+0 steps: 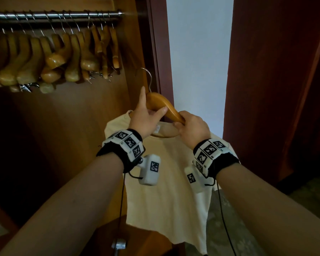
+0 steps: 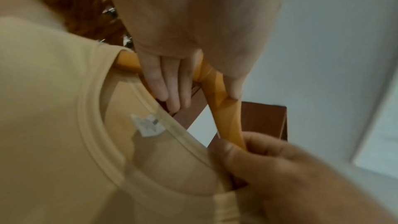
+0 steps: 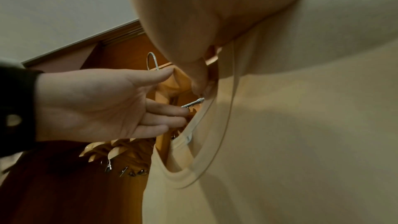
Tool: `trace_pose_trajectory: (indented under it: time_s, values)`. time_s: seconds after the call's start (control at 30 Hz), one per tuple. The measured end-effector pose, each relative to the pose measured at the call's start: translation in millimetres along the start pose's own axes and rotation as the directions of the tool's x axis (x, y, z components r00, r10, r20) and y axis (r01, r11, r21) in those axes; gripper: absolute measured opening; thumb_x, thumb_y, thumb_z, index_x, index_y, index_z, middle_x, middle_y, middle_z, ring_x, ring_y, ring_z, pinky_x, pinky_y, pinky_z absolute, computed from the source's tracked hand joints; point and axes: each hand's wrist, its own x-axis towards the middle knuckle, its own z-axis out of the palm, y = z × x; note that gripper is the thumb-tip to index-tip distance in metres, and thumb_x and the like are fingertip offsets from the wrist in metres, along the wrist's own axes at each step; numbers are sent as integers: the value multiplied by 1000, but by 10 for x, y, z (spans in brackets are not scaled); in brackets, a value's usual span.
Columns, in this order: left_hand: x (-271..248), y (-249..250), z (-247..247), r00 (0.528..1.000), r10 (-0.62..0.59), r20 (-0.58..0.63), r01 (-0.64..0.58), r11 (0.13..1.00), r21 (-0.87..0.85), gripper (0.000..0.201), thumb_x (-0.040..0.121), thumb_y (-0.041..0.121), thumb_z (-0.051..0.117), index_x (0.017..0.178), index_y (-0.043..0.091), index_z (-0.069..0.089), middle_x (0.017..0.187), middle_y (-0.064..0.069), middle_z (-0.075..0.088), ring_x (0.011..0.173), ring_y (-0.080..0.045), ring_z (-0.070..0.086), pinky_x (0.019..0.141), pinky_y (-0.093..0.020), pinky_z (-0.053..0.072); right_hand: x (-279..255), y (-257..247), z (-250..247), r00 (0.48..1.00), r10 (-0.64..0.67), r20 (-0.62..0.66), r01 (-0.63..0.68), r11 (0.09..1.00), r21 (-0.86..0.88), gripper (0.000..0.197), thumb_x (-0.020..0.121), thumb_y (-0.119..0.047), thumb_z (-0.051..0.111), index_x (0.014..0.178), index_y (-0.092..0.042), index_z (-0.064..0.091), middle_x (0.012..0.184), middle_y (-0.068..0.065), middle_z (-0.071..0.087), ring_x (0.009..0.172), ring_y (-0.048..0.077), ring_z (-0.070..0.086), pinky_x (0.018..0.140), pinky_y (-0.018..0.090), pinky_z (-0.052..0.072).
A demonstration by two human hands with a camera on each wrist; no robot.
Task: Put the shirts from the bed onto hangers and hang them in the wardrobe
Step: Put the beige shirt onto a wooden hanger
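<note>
hands point(image 1: 166, 122) gripping hanger point(image 1: 163, 105), cream shirt point(image 1: 170, 182) hanging

Pale blue-white wall point(image 1: 199, 52) showing between the wood panels, dark red curtain point(image 1: 277, 80) hanging on the right, and a patterned greyish floor point(image 1: 229, 228) down below.

Left hand point(image 2: 172, 67) grips the wooden hanger point(image 2: 221, 101) inside the cream shirt's collar point(image 2: 90, 134); right hand point(image 2: 280, 168) pinches its end.

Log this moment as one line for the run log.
stage: fitting hanger into shirt | left hand: holds hanger | right hand: grips hanger end at collar | cream shirt: partly on | wardrobe rail: not yet hung
</note>
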Motion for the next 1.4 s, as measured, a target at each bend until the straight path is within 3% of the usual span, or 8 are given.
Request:
trace_pose_trajectory:
  time_s: [0.13,0.27,0.43,0.87,1.03,1.2,1.33,1.4]
  values:
    - [86,-64,141,993,-117,-5,110,945,-308,103,79,28,78,151,42,6,126,-2,52,113,-19,58,100,-46,49,41,-14,36,998,49,27,-51,997,61,12,93,-27,54,100,-19,60,86,4,63,84,27,59,78,38,48]
    - [187,-27,231,982,-181,-53,145,903,-405,108,78,16,79,152,42,3,134,-12,49,115,-27,58,92,-45,54,47,-61,69,997,15,79,-30,981,191,22,90,-18,53,111,-17,61,92,8,65,88,30,60,84,44,50]
    - [420,-100,141,981,-188,-55,152,909,-388,100,86,12,71,152,40,1,142,-10,46,121,-26,55,83,-33,57,88,-26,21,977,19,213,-49,989,137,58,95,-9,47,150,-18,31,127,13,57,117,27,54,102,37,43]
    - [1098,-8,-221,1000,-26,4,26,934,-358,77,97,21,56,152,42,6,143,-6,42,116,-22,58,69,-22,56,96,-114,-108,994,-51,99,54,998,-31,56,101,-29,45,152,-32,22,119,11,56,107,28,53,92,37,43]
    - [1238,35,-368,998,48,34,-33,940,-340,76,97,29,55,151,46,4,138,-7,45,109,-20,62,81,-31,58,139,-252,-66,997,-60,45,46,964,260,57,98,-26,54,150,-27,30,147,-5,44,134,9,41,108,15,28]
    - [1341,86,-559,994,97,46,-79,953,-292,74,97,36,54,151,47,4,124,-1,52,107,-19,63,85,-38,58,229,-444,34,1000,-28,-10,30,924,382,52,99,-27,52,148,-26,36,148,-9,44,134,7,41,115,34,32]
    - [1331,64,-723,984,175,42,-168,976,-136,81,87,58,54,147,51,0,127,0,59,112,-24,61,93,-49,53,282,-631,94,997,-4,-80,34,923,384,50,99,-23,52,147,-26,37,144,-11,45,132,6,43,114,33,34]
    - [1303,52,-821,976,218,13,-217,974,-72,81,87,58,54,148,50,1,138,0,53,122,-22,55,102,-46,46,332,-713,92,994,-2,-109,41,933,358,49,99,-22,52,147,-27,39,145,-10,46,132,5,43,113,30,34]
